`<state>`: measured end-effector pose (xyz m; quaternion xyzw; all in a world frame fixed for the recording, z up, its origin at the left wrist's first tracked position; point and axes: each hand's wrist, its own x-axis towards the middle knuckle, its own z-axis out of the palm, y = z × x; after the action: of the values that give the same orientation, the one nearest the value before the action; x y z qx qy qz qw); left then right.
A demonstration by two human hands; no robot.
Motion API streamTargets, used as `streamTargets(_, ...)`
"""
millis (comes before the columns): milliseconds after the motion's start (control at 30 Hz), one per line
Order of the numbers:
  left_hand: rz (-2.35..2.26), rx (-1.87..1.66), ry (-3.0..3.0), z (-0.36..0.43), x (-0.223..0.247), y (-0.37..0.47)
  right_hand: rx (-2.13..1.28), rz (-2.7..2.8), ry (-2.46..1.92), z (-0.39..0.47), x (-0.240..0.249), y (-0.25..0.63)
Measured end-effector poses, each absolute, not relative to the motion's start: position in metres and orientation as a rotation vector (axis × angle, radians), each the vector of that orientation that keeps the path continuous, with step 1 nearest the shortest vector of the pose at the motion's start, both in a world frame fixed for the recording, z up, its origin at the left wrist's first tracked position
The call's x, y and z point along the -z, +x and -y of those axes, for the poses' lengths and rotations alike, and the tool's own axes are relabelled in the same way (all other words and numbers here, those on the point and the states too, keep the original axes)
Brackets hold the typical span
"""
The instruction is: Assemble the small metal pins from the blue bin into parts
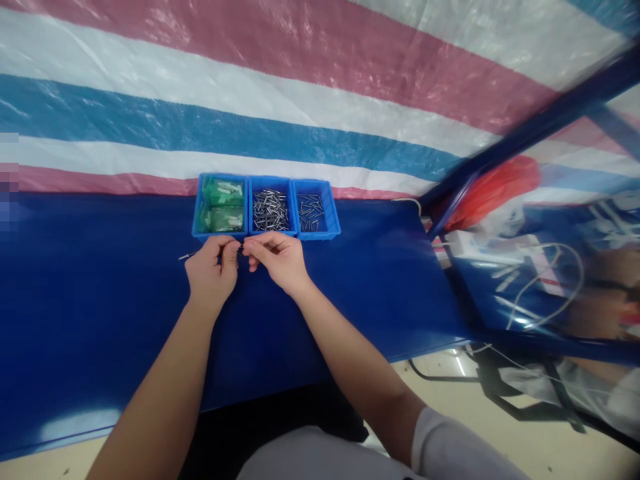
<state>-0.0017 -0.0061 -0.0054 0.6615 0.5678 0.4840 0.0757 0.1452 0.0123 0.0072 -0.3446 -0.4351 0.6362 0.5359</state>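
My left hand [213,270] is closed in a pinch, and a thin silvery metal pin [185,257] pokes out past its left side. Close beside it, my right hand [280,261] is also pinched, its fingertips meeting those of the left. Whatever lies between the right fingertips is too small and covered to name. Just beyond the hands stand three blue bins in a row. The left bin [197,223] has green plastic with pale pieces in it. Many shiny metal pins [271,210] fill the middle bin, and fewer thin metal screws or nails [311,208] lie in the right one.
A blue table [380,280] spreads under the hands, with a striped plastic sheet [240,87] hanging behind. On the right, beyond a dark blue frame [530,107], are a red bag [495,190], cables and white boxes. Another person [600,293] is there, blurred.
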Motion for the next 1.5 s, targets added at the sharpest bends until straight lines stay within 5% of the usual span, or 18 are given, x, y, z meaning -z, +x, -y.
streamTargets(1500, -1.639, -1.297, 1.953, 0.0065, 0.0028, -0.0025, -1.526, 1.011, -0.925, -0.0158, -0.0106, 0.1501)
